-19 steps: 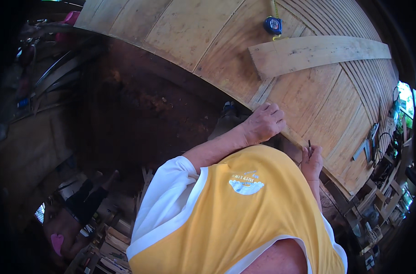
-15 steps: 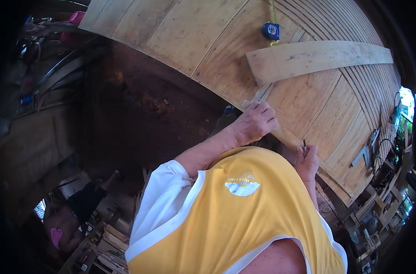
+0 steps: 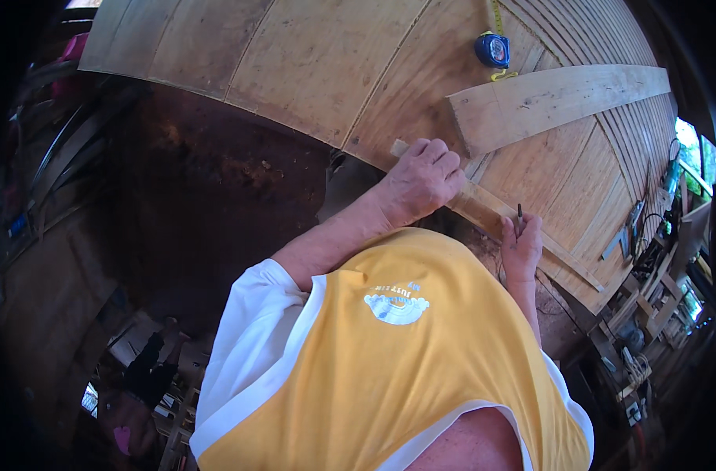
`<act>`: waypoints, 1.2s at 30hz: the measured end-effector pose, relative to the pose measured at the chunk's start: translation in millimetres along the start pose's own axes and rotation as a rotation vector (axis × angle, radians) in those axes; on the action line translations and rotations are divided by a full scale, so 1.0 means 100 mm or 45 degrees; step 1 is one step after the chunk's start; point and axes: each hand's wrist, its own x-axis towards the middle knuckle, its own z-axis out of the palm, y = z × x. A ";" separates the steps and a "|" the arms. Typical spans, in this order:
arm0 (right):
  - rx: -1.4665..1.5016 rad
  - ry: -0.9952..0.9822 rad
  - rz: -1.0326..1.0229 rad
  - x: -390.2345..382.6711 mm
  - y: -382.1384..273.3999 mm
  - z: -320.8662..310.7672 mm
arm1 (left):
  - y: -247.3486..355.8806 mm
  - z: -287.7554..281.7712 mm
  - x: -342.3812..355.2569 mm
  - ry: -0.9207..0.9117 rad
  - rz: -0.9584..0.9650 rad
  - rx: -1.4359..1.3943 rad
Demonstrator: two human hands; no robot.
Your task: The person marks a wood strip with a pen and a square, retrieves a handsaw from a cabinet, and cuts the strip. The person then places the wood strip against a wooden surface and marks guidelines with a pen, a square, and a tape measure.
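Clamping a narrow wooden strip (image 3: pixel 484 209): your left grip (image 3: pixel 425 177), fingers folded over it, at the near edge of the panelled worktop (image 3: pixel 303 63). Pinching a slim dark stick (image 3: pixel 520 210), point up: your right grip (image 3: pixel 521 235), just beside the strip. Farther out on the worktop: curved pale board (image 3: pixel 562 100), one; blue tape measure (image 3: pixel 492 50), yellow tape showing; grey angled tool (image 3: pixel 614 245), toward the right end. Room: dark brown floor (image 3: pixel 209 173), left; loose timber (image 3: pixel 658 302), right; another person (image 3: pixel 142 400), dim, lower left.
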 end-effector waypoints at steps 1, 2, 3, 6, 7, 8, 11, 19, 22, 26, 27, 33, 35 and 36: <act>0.012 -0.019 0.050 0.02 -0.10 0.03 | -0.09 -0.09 0.00 -0.034 -0.007 -0.032; -0.013 -0.030 0.058 0.04 -0.23 0.06 | -0.17 -0.14 -0.04 -0.028 -0.018 -0.058; -0.022 -0.053 0.075 0.07 -0.38 0.07 | -0.26 -0.17 -0.07 -0.025 -0.014 -0.039; -0.036 -0.066 0.085 0.10 -0.54 0.13 | -0.42 -0.25 -0.13 -0.061 -0.022 -0.057; 0.040 -0.071 0.128 0.09 -0.60 0.14 | -0.45 -0.27 -0.14 -0.055 -0.012 -0.051; 0.118 -0.075 0.169 0.09 -0.64 0.15 | -0.48 -0.29 -0.15 -0.048 -0.003 -0.040; -0.010 -0.033 0.117 0.09 -0.63 0.21 | -0.53 -0.30 -0.17 -0.061 -0.028 -0.080; -0.016 -0.072 0.159 0.14 -0.58 0.24 | -0.55 -0.27 -0.20 -0.008 -0.077 -0.151; -0.014 -0.069 0.170 0.17 -0.57 0.24 | -0.56 -0.25 -0.21 0.020 -0.075 -0.156; 0.050 -0.027 0.162 0.20 -0.59 0.23 | -0.55 -0.25 -0.21 0.027 -0.081 -0.161; 0.049 -0.027 0.161 0.20 -0.58 0.23 | -0.55 -0.25 -0.21 0.029 -0.081 -0.161; -0.026 -0.050 0.126 0.26 -0.54 0.24 | -0.55 -0.23 -0.21 0.061 -0.082 -0.124; 0.004 -0.060 0.128 0.26 -0.54 0.24 | -0.55 -0.22 -0.22 0.066 -0.080 -0.129; 0.002 -0.059 0.128 0.26 -0.53 0.24 | -0.55 -0.22 -0.21 0.067 -0.080 -0.129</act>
